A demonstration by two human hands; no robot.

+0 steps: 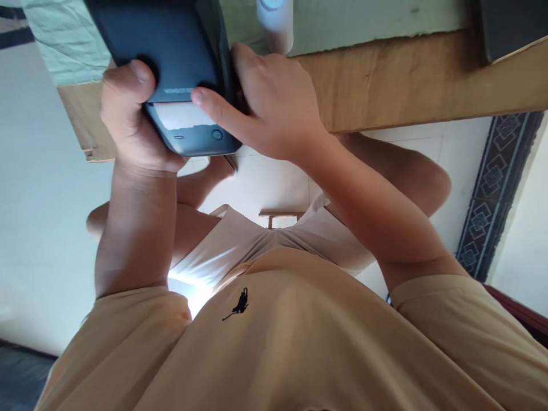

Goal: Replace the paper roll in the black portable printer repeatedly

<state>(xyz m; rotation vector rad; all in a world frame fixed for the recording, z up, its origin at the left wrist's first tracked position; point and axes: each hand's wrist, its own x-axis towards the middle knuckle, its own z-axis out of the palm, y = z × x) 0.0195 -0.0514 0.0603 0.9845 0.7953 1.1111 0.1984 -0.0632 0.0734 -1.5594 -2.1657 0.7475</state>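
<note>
Two hands on one dark handheld label printer (180, 74), up at eleven o'clock over the wooden table edge (406, 85). Left hand (132, 123) clenched round the printer's near end, thumb across the casing. Right hand (274, 105) steadying the far side, forefinger stretched flat toward the white label strip (180, 117) at the outlet. Best done, probably, with a firm left grip and a light, square pull on the strip. White cylinder (276, 20) at twelve o'clock, contents hidden; no other container in view.
</note>
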